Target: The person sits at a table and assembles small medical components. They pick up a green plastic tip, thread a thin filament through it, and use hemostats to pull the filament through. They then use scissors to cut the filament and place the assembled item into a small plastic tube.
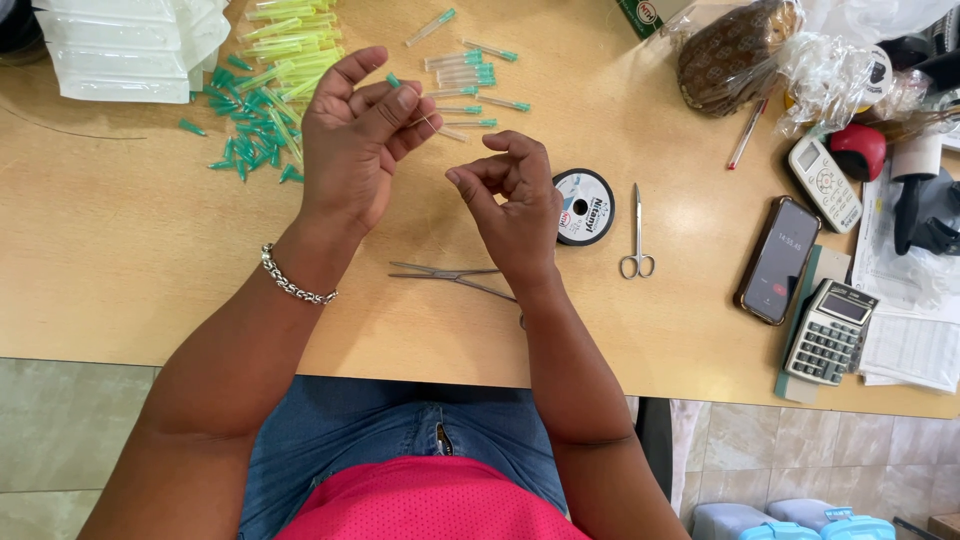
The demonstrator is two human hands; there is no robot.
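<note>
Green needle caps lay heaped at the left. My left hand pinched a green-tipped needle between thumb and fingers above the table; my right hand curled closed beside it, near the wire spool and scissors.

1. Needle: a small green-hubbed needle pinched at the fingertips of the left hand, held above the table toward its far edge. Only the green hub shows clearly.
2. Thread: a thin pale strand running from the left hand's fingertips toward the right hand, whose fingers are curled with the thumb and forefinger together. The strand is too fine to follow all the way.
3. Both hands hover over the table's middle, near each other but apart.
</note>
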